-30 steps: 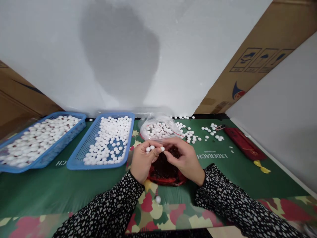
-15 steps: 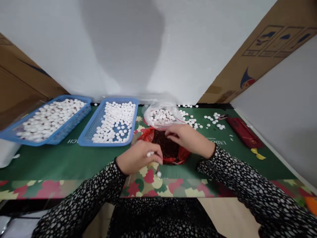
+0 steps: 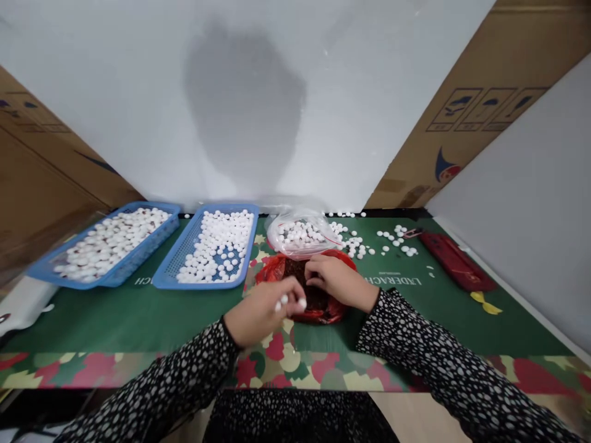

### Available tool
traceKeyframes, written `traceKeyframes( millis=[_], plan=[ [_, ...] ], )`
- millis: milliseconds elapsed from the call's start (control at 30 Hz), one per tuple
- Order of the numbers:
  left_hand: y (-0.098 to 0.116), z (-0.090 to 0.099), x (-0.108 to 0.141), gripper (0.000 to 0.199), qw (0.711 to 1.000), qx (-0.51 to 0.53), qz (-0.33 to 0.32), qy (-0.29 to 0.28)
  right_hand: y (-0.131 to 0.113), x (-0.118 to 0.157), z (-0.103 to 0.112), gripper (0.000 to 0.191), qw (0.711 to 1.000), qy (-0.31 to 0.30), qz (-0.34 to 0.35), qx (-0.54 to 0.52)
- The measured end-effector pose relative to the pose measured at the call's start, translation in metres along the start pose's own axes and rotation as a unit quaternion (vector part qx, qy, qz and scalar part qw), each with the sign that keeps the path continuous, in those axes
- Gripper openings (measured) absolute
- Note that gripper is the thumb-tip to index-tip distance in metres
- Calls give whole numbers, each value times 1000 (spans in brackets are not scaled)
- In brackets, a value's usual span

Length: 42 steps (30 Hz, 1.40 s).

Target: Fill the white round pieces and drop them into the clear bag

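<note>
My left hand (image 3: 261,309) is closed over the near left side of a red plastic bag (image 3: 272,269). It grips small white balls (image 3: 281,303), with one at the fingertips and others against the curled fingers. My right hand (image 3: 337,280) reaches into the open bag, its fingers bent together above a dark brown crumbly filling (image 3: 295,268). Whatever those fingers pinch is hidden. Behind the bag lies a clear zip bag (image 3: 295,249) with more white balls inside.
Two blue plastic baskets (image 3: 173,280) of white balls stand at the left, the farther-left one tilted. Loose white balls (image 3: 355,246) are scattered behind my right hand. A dark red pouch (image 3: 455,261) and a yellow scrap (image 3: 487,304) lie at the right. Cardboard and white panels enclose the table.
The white ball that was on the table edge below my left hand is gone from there; one now sits at its fingertips. My right hand stays over the bag. The view has shifted slightly.
</note>
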State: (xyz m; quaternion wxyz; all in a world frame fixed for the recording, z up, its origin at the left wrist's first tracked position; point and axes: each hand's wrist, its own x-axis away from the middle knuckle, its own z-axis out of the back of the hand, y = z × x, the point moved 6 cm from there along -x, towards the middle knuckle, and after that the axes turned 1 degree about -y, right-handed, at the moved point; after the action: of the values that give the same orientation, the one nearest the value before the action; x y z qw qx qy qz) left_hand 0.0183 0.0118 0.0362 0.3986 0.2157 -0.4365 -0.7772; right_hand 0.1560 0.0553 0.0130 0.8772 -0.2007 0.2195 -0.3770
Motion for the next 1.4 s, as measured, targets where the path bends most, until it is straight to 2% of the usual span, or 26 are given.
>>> traceKeyframes(
  millis=[67,100,167,267,367,500,667,733,800,900,1033,1233,1400],
  plan=[
    [-2,15,-19,10,991,100,35,85,0,2,6,13,999,22,3,-44],
    [-6,17,-29,14,980,166,48,98,1,3,9,14,997,34,-4,-68],
    [-16,14,-45,22,944,304,69,110,5,5,13,15,988,57,-28,-140],
    [-28,5,-58,29,896,428,63,102,12,8,15,14,950,83,-61,-296],
    [-36,-1,-57,30,871,479,56,94,16,9,17,7,908,113,-91,-393],
    [-39,-6,-53,27,851,515,60,85,19,11,19,9,882,152,-125,-428],
    [-44,-13,-52,24,822,557,87,85,18,12,10,18,840,146,-134,-506],
    [-47,-14,-53,24,815,564,95,90,19,13,6,20,816,158,-140,-538],
    [-49,-14,-53,25,816,562,97,96,21,14,5,22,806,175,-146,-546],
    [-51,-13,-53,28,817,560,91,103,19,13,4,18,817,166,-145,-533],
    [-53,-11,-53,28,827,545,83,116,11,13,10,9,848,168,-126,-487],
    [-51,-11,-52,26,844,517,71,122,1,15,22,3,914,219,-84,-331],
    [-48,-10,-51,27,860,488,61,138,3,14,18,3,923,208,-77,-313]
  ],
)
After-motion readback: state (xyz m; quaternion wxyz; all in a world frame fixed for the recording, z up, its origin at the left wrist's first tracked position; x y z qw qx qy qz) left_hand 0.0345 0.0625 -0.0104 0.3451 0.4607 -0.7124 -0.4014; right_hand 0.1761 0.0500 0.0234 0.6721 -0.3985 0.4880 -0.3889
